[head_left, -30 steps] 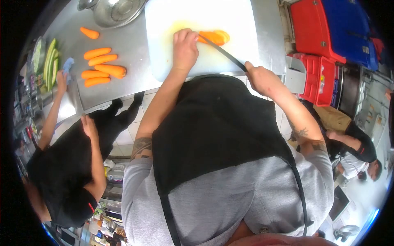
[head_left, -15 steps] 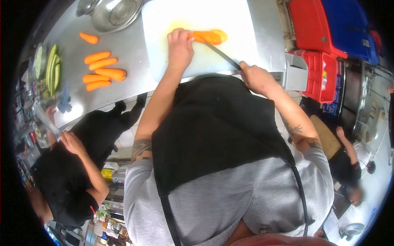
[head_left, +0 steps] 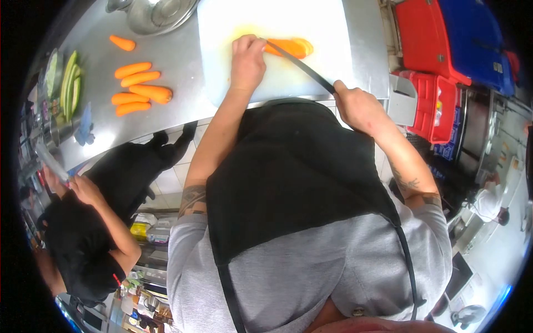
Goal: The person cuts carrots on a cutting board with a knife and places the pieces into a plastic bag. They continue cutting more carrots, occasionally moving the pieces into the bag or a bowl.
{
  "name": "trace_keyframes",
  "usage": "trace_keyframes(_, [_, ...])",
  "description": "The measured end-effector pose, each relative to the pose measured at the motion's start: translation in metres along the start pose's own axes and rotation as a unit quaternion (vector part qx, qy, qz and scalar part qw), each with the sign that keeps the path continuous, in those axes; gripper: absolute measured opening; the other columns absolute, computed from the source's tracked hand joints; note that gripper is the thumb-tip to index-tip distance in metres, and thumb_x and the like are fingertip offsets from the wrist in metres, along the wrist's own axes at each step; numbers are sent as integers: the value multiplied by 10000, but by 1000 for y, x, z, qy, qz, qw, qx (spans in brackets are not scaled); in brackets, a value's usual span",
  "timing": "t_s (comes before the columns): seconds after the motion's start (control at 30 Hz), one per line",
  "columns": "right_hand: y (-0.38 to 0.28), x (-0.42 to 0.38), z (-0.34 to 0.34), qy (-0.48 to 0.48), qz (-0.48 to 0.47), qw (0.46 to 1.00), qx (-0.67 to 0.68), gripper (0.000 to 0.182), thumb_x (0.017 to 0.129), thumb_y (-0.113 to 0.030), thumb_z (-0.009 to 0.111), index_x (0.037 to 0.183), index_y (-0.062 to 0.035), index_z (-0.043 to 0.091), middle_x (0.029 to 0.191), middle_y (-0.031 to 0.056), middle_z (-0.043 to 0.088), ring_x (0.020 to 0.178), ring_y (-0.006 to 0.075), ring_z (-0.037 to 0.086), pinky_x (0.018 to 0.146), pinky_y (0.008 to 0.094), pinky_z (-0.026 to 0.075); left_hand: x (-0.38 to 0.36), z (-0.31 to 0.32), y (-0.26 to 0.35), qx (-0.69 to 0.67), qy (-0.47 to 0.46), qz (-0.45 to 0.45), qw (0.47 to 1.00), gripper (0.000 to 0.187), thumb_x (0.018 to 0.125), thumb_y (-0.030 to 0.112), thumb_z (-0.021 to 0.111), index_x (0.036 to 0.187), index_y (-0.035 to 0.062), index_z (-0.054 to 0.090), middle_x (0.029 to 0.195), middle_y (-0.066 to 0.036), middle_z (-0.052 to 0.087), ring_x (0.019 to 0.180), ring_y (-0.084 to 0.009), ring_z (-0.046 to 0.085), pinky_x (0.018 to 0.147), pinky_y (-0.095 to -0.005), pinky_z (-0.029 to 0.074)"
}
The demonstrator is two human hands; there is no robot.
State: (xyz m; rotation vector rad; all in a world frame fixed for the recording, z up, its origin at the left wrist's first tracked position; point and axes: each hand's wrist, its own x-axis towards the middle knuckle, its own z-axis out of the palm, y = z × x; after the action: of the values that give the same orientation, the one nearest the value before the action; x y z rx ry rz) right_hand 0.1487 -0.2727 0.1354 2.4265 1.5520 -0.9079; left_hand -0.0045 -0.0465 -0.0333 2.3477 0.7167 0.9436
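My right hand (head_left: 358, 106) is wrapped round the handle of a long kitchen knife (head_left: 302, 66). The blade slants up and left over a carrot (head_left: 290, 48), its tip by the fingers of my left hand (head_left: 248, 62). Those fingers are curled and closed at the carrot's left end; the part under them is hidden. Overlapping cut pieces show at the carrot's right end. All this is on a white cutting board (head_left: 272, 83) with yellow-orange stains. Several whole carrots (head_left: 151, 93) lie on the steel table to the left of the board.
Metal bowls (head_left: 158, 15) stand at the table's back left. Long green vegetables (head_left: 70, 89) and a blue cloth (head_left: 85, 125) are further left. A person in black (head_left: 89, 244) works there with a knife. Red bins (head_left: 430, 39) and a blue bin (head_left: 472, 39) stand right of the table.
The knife's tip has moved left and up, closer to my left fingers, and my right hand has shifted slightly right. My left hand stays at the carrot. A person at the right has left the view.
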Motion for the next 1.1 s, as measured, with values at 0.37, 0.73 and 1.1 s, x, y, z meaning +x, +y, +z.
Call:
trace_keyframes(0.37, [8,24,36,-94,32,994,36,214,1026,-91,421,1211,-10,491,991,291,724,982,465,714,837,557,557,-1,-2,0,20,-41,-4,999,195,929,1,650,1090,88,717,1147,-134,590,1094,-356,534,973,-452,480])
trace_keyframes(0.73, [8,19,26,-65,15,997,33,216,1000,-93,473,1189,3,512,913,279,728,920,460,721,802,554,560,0,-7,-1,-6,-15,-31,999,162,923,14,671,1057,88,724,1123,-127,621,1078,-360,558,960,-444,487])
trace_keyframes(1.1, [7,9,10,-3,-11,1000,2,190,1069,-206,513,1162,-42,493,784,262,695,791,489,685,711,600,532,0,-4,-3,-19,7,-28,999,171,899,8,670,1027,106,725,1100,-116,630,1053,-364,558,915,-461,507])
